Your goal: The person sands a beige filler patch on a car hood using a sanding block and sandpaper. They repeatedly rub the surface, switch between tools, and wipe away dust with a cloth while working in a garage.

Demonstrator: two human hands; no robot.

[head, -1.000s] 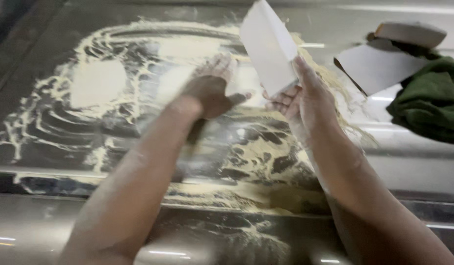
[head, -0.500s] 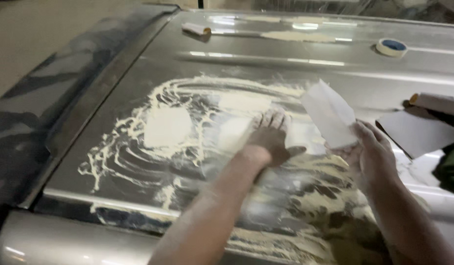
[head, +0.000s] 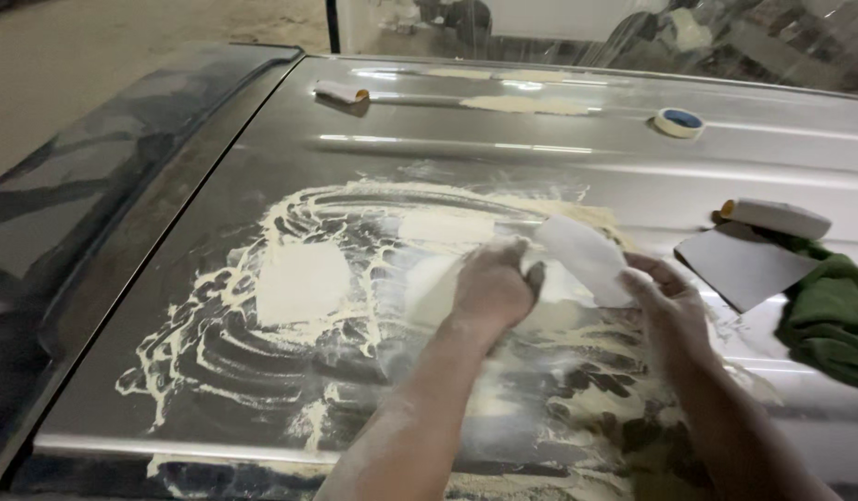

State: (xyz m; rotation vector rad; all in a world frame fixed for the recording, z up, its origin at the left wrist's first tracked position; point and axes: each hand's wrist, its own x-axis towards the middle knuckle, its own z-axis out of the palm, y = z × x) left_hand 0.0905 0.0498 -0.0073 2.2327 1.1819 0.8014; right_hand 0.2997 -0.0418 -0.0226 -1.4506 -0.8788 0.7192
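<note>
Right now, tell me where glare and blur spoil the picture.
Head view: bright streaks of glare run along the metal panel near the tape roll; the left hand and right hand with its sheet of sandpaper look slightly soft; the background at the top is dim and murky.

On the car roof, a wide patch of filler lies in the near middle, with the left hand resting on its right part and the right hand just to the right, holding a sheet of paper between the two hands. Right of the hands lie a flat sheet with a roll of paper behind it and a cloth at the right edge. Farther back lie a roll of tape to the right and another small roll to the left.
</note>
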